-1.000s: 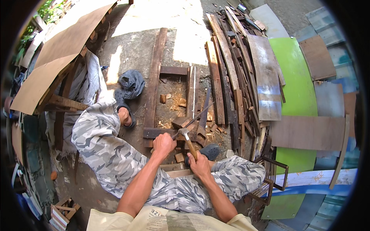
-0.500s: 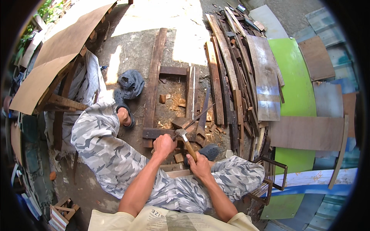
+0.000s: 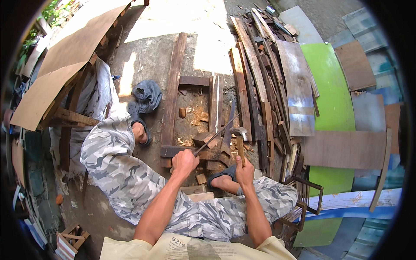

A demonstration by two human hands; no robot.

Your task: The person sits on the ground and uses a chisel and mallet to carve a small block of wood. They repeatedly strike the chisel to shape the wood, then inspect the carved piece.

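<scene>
My left hand is closed around a thin dark metal rod, which slants up and to the right over a wooden frame. In my right hand is a hammer, gripped by its wooden handle, with the metal head raised to the right of the rod and apart from it. Beneath the rod lies a wood block at the frame's near end; whether the rod's far tip touches anything is unclear. The frame's dark near crosspiece is just beyond my left hand.
A handsaw lies beside the frame, among wood chips and offcuts. Long timber pieces are piled at right, next to a green panel and sheets. A plywood-topped bench stands left. A metal rack is by my right knee.
The hammer has swung away from the left hand's end of the rod, up and to the right, with my right hand. My left hand and the rod stay almost in place.
</scene>
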